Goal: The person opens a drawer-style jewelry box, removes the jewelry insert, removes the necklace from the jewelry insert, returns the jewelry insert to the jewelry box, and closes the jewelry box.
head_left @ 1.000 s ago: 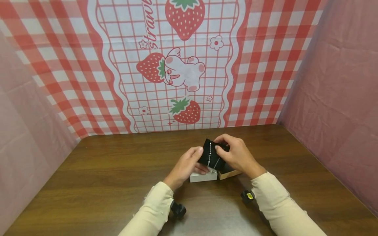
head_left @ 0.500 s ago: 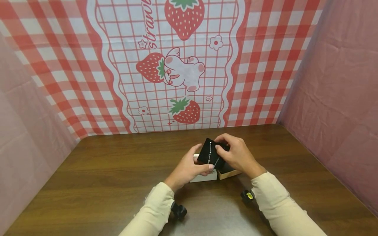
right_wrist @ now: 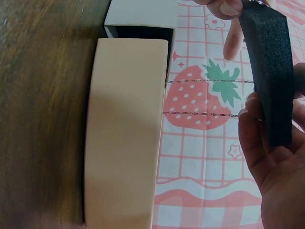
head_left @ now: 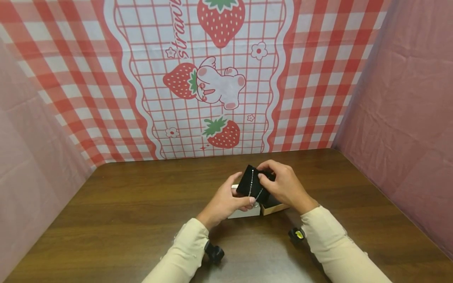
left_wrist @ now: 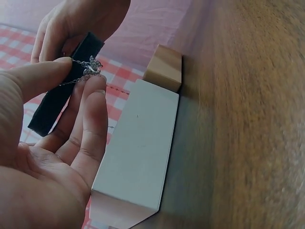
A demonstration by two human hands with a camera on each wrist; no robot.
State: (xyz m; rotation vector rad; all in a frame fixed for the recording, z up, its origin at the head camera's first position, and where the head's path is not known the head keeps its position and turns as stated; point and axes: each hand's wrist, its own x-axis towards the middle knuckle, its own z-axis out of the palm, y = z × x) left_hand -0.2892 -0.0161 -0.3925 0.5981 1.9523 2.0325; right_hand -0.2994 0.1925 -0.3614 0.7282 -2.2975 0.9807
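Right hand (head_left: 281,182) gripped black pad (right_wrist: 274,71); left hand (head_left: 223,202) pinched silver necklace (left_wrist: 93,67) beside pad; white box (left_wrist: 138,143) sat below left hand, tan box (right_wrist: 125,133) below right hand

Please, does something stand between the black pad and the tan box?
Yes: in the right wrist view, two chain strands cross the gap between the black pad, held in the right hand, and the tan box. Whether they enter it is hidden.
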